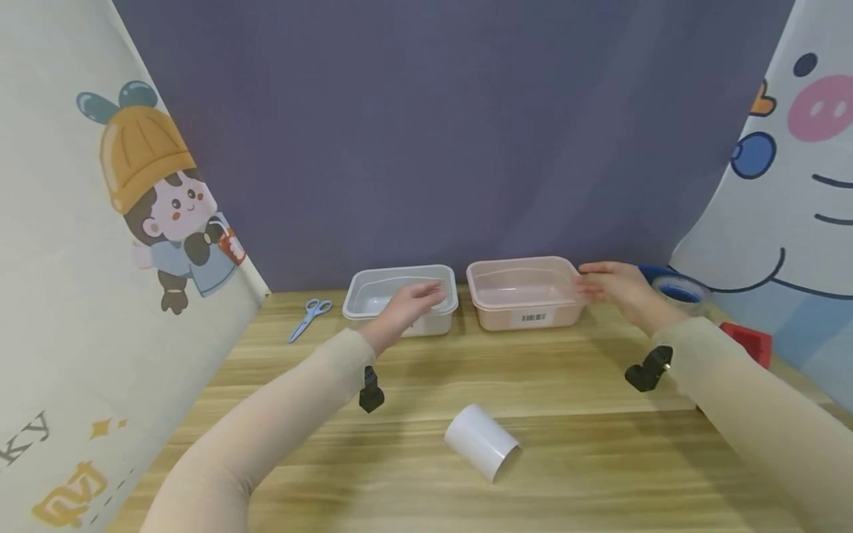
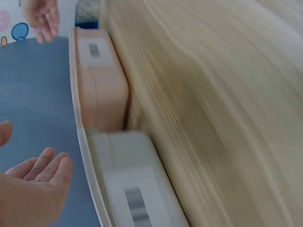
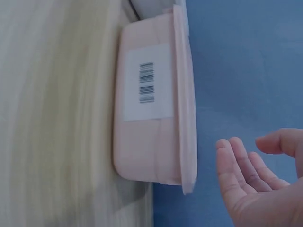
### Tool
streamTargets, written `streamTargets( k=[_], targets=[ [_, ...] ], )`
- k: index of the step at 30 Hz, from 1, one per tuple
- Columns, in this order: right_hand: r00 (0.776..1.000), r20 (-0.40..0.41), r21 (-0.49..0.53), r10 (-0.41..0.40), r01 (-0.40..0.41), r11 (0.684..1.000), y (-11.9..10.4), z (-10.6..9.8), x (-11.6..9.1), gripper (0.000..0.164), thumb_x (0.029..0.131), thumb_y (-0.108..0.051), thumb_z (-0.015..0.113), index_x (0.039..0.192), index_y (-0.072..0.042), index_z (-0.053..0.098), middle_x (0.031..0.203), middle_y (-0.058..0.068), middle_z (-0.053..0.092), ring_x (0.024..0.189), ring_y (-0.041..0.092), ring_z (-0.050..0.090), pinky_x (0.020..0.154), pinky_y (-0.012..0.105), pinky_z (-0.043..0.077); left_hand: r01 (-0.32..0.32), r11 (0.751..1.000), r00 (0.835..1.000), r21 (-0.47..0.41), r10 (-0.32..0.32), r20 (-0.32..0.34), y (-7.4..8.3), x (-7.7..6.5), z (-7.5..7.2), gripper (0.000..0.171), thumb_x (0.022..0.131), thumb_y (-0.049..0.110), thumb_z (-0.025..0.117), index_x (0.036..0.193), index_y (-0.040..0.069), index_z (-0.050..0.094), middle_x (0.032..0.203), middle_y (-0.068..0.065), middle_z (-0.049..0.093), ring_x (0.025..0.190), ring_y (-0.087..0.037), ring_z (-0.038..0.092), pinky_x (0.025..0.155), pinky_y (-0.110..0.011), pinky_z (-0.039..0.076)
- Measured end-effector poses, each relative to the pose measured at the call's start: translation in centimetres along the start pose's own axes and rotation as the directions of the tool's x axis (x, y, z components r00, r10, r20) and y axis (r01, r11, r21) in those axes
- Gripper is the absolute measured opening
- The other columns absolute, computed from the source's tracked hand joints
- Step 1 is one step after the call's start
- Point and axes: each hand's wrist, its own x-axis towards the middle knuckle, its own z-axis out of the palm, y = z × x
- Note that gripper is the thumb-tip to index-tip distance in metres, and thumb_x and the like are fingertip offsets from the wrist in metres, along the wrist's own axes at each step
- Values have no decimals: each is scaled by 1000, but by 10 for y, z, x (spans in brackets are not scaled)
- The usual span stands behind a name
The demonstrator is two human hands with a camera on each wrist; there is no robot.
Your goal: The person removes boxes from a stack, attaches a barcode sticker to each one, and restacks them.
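My left hand hovers over the right part of the white plastic bin with nothing in it, its fingers loosely extended. At the right end of the pink bin, my right hand has its fingertips overlapping the rim in the head view. The right wrist view shows that hand relaxed, thumb apart from the fingers and nothing held. Both bins stand side by side against the dark backdrop, each with a barcode label on its front.
A curled white sheet lies at the front middle of the wooden table. Blue scissors rest at the back left. Beyond my right forearm are a roll of tape and a red object.
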Motion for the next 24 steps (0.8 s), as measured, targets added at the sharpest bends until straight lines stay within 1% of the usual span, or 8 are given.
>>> streamTargets(
  k=[4,6,10,12,14,18,20,24],
  targets=[
    [1000,-23,-56,8,-10,998,-2,-7,2,61,99,-18,55,148,6,28,97,-17,67,83,-6,66,89,21,56,12,998,1000,59,-11,-10,-9,-4,-19,56,98,29,56,149,13,38,149,-9,47,138,-29,42,115,-48,36],
    [999,-37,-98,12,-16,995,-1,-9,3,64,99,-23,56,149,4,28,117,-4,67,82,-8,64,96,26,54,20,998,1000,62,-19,-19,-13,-6,-28,58,98,26,57,150,12,35,150,-9,44,139,-28,40,117,-47,34],
    [999,-49,-151,18,-25,988,2,-14,6,67,99,-30,54,151,1,26,146,17,44,78,-13,60,109,39,45,11,999,999,41,-10,-43,-18,-9,-48,60,98,20,56,151,7,30,153,-14,39,142,-31,36,119,-44,29],
    [998,-55,-137,17,-24,990,4,-16,9,68,99,-31,54,151,2,25,139,10,53,77,-14,60,109,38,45,13,999,998,46,-10,-63,-21,-10,-59,61,98,20,56,151,7,29,154,-14,37,142,-31,35,120,-44,28],
    [998,-60,-114,8,-15,993,7,-17,12,69,99,-30,55,150,4,24,120,-4,63,77,-14,60,101,28,51,20,999,996,48,-16,-85,-26,-12,-69,62,98,21,56,152,7,28,155,-14,36,142,-31,34,120,-44,27],
    [998,-69,-69,-9,4,998,13,-18,19,68,98,-25,56,149,7,24,96,-17,60,77,-14,59,81,10,53,45,998,992,40,-40,-118,-35,-17,-88,65,98,24,57,153,10,25,157,-10,32,145,-30,29,122,-44,25],
    [998,-70,-72,-9,4,997,17,-17,22,68,99,-26,54,149,7,23,114,0,64,77,-16,57,82,8,52,49,998,991,27,-45,-125,-38,-19,-96,67,98,23,57,154,10,23,158,-11,29,146,-31,26,122,-45,23],
    [997,-77,-112,-7,-2,994,23,-14,28,68,100,-29,51,149,7,23,145,25,43,93,-7,57,105,26,48,57,998,987,23,-53,-149,-50,-18,-108,69,98,21,58,154,8,20,160,-12,24,148,-34,19,122,-47,21]
  ],
)
